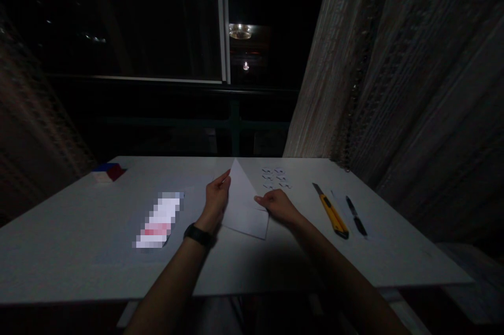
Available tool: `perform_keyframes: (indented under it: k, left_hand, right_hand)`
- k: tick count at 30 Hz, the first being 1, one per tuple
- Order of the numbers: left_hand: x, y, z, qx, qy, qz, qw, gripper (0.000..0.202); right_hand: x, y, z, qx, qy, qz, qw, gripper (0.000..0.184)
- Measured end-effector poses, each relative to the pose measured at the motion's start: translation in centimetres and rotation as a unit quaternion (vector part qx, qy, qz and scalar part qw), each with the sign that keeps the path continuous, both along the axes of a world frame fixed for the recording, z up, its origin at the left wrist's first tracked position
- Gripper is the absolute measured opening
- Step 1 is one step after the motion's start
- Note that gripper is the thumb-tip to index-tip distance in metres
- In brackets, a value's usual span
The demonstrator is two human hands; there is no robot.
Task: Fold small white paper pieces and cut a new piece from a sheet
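Observation:
A white sheet of paper (pixel 244 214), folded to a point at its far end, is held up a little over the table. My left hand (pixel 217 197) grips its left edge, thumb and fingers closed on it. At the right edge my right hand (pixel 277 206) pinches the paper between thumb and fingers. Just beyond the right hand lie several small white pieces with dark marks (pixel 279 172). A yellow utility knife (pixel 333 214) rests to the right, its blade pointing away, with a black pen (pixel 356 217) beside it.
On the white table (pixel 59 240), a lit phone (pixel 160 219) with a blurred screen lies at the left on a pale sheet. A blue, red and white block (pixel 108 172) sits at the far left. Curtains (pixel 315 77) and a dark window (pixel 129 30) stand behind the table.

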State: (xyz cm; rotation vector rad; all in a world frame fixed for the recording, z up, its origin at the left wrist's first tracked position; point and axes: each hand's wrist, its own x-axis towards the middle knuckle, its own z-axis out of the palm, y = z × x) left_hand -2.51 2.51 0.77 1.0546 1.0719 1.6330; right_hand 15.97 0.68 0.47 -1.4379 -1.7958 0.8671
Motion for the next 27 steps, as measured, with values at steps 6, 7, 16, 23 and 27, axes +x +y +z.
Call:
perform_keyframes:
  k: [6, 7, 16, 23, 27]
  left_hand:
    - [-0.07, -0.08, 0.18, -0.003, 0.009, 0.02, 1.0, 0.045]
    - [-0.07, -0.09, 0.22, -0.005, 0.009, 0.02, 1.0, 0.045]
    - [-0.11, -0.07, 0.27, -0.012, -0.004, 0.017, 1.0, 0.044]
    - [-0.36, 0.06, 0.17, -0.01, -0.009, 0.026, 1.0, 0.045]
    - [-0.56, 0.18, 0.11, -0.014, -0.005, 0.028, 0.999, 0.046]
  right_hand:
    - [0.02, -0.07, -0.04, -0.004, -0.004, 0.017, 1.0, 0.045]
    - [0.04, -0.09, -0.02, -0.005, 0.001, 0.024, 1.0, 0.044]
    - [0.2, -0.3, 0.21, -0.004, -0.01, 0.043, 0.999, 0.041]
    - [0.15, -0.7, 0.64, -0.018, -0.013, 0.074, 0.997, 0.047]
    - [0.08, -0.49, 0.26, -0.034, 0.016, 0.096, 0.995, 0.041]
